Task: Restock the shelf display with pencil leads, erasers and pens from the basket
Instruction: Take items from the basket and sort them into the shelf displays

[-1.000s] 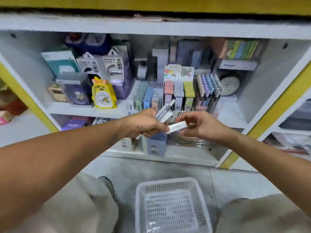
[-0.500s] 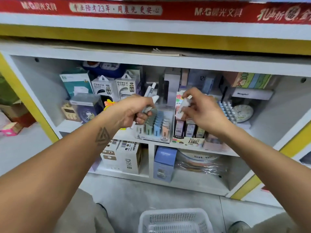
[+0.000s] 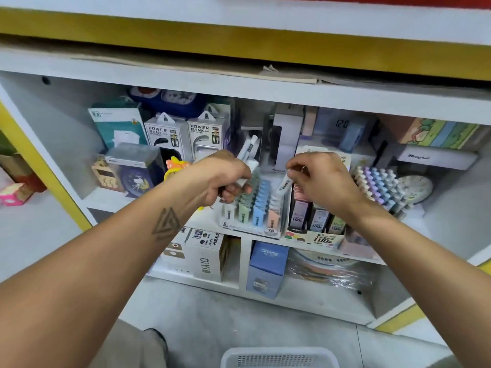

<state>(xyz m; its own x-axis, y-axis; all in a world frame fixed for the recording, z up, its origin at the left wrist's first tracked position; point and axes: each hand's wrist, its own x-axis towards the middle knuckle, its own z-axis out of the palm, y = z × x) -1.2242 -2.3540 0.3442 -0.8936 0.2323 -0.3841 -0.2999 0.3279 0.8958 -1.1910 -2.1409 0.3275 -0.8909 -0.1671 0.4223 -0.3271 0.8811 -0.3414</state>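
Observation:
My left hand (image 3: 220, 179) grips a bundle of white pencil-lead tubes (image 3: 248, 150) that stick up above its fingers, in front of the shelf. My right hand (image 3: 322, 179) pinches a single white lead tube (image 3: 283, 184) and holds it tilted over the right edge of the pastel lead display tray (image 3: 252, 208). That tray stands on the middle shelf and shows rows of green, blue and peach tubes. Next to it on the right is a display box of darker lead packs (image 3: 313, 221). The white basket (image 3: 279, 358) lies on the floor at the bottom edge.
Power bank boxes (image 3: 183, 134), a teal box (image 3: 119, 123) and clocks fill the shelf's left. A rack of pastel pens (image 3: 382, 187) and a round clock (image 3: 415, 188) stand right. A blue box (image 3: 267, 269) and white cartons (image 3: 207, 256) sit below. My knees flank the basket.
Both hands rose from in front of the lower shelf to the middle shelf. My right hand brought the single tube down to the pastel tray. The view tilted upward.

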